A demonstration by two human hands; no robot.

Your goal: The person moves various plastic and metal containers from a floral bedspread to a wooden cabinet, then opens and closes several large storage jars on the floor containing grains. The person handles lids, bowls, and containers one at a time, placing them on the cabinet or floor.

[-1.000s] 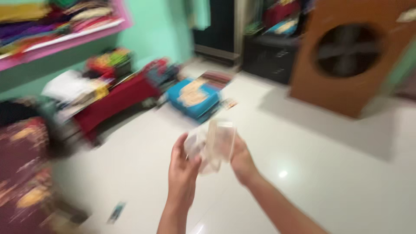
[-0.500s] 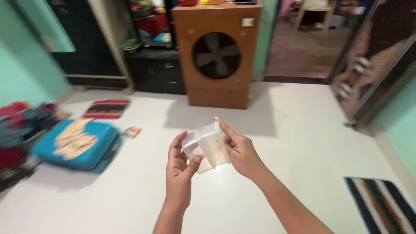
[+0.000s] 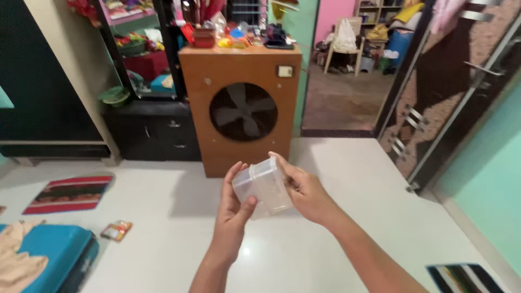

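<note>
Now the left hand (image 3: 234,209) is gripping the clear box (image 3: 262,187) from below, while the right hand (image 3: 305,191) is closing its fingers on the lid side. Lid is seeming shut; box is staying above the floor (image 3: 353,179).

- Small flat packet (image 3: 116,230), orange and green, lying on the white floor beside the blue case (image 3: 54,255).
- Small pale square label (image 3: 285,71) on the wooden cooler's (image 3: 206,141) front, upper right corner.

container (image 3: 264,187): clear smooth plastic | floor (image 3: 347,179): glossy tile | cooler (image 3: 241,108): wood
</note>
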